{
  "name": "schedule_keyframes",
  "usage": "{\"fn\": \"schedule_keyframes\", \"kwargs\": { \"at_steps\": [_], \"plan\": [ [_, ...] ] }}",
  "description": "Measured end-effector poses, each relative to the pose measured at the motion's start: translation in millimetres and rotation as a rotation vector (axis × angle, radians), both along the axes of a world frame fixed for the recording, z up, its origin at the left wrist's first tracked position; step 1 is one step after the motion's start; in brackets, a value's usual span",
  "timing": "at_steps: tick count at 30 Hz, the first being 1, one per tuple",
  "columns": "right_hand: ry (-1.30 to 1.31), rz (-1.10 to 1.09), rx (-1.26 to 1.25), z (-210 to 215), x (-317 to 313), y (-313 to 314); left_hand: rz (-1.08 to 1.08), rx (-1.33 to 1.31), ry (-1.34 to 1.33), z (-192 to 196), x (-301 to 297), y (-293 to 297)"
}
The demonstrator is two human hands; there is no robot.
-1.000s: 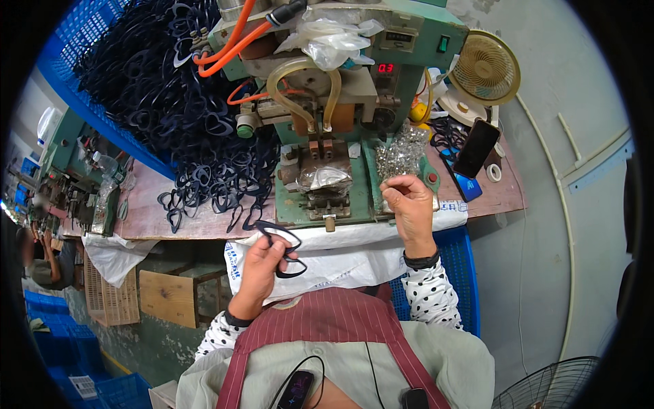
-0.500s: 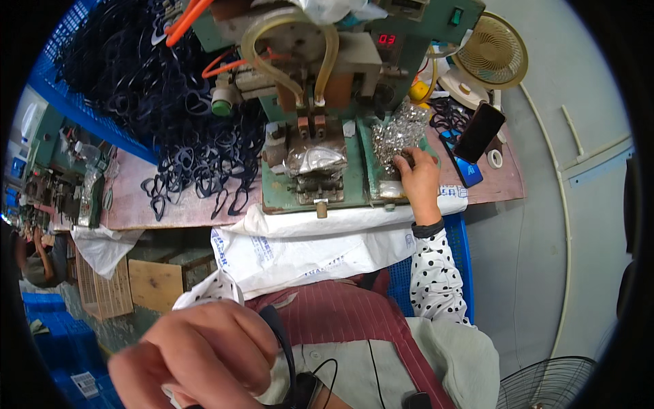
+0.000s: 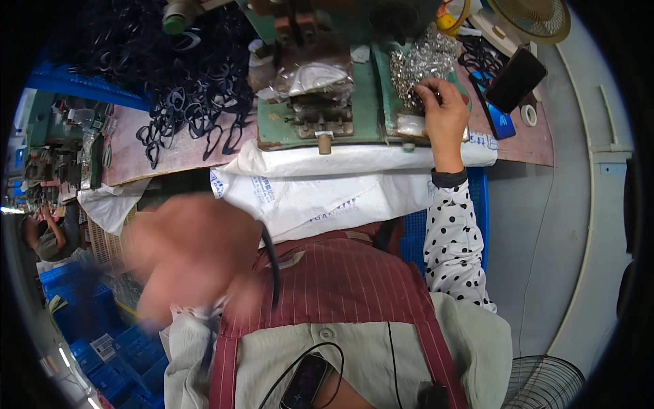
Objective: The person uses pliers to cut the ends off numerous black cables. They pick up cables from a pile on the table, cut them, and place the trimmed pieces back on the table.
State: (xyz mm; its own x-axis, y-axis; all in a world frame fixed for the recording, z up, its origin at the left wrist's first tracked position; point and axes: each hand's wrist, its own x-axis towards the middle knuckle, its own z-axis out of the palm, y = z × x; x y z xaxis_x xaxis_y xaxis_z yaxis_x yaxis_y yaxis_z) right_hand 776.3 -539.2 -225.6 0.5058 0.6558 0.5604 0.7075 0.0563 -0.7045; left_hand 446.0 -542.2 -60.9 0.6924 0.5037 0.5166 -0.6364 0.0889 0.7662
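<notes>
My left hand (image 3: 204, 252) is raised over my lap at the left, close to the camera and smeared by motion. A thin dark band (image 3: 270, 262) hangs in a curve from its closed fingers. My right hand (image 3: 446, 116) rests at the near edge of a heap of small shiny metal pieces (image 3: 432, 54) in a green tray (image 3: 384, 88). Its thumb and forefinger are pinched together there; whatever is between them is too small to make out. Left of the tray, the green-based machine (image 3: 279, 126) has a plastic-wrapped block (image 3: 317, 78) at its front.
Dark looped bands (image 3: 194, 109) heap up at the left of the table. A black phone (image 3: 516, 80), a blue flat object (image 3: 501, 124) and a white ring (image 3: 528, 115) lie at the right. White sacking (image 3: 320, 194) covers the front edge. Another person (image 3: 49, 235) sits far left.
The view has tilted down, so the table sits higher in the picture. My left hand has risen toward the table with the dark band. My right hand stays at the metal pieces, fingertips more pinched.
</notes>
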Motion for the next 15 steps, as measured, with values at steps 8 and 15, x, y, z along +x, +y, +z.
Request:
{"fn": "schedule_keyframes", "kwargs": {
  "at_steps": [8, 15],
  "plan": [
    [0.167, -0.05, 0.003, 7.1, 1.1, -12.9, 0.34, 0.892, 1.202, -211.7, 47.1, -26.6],
    [0.062, -0.021, 0.001, -2.8, 4.0, -13.4, 0.139, 1.118, 1.379, -292.7, 84.5, -31.5]
  ]
}}
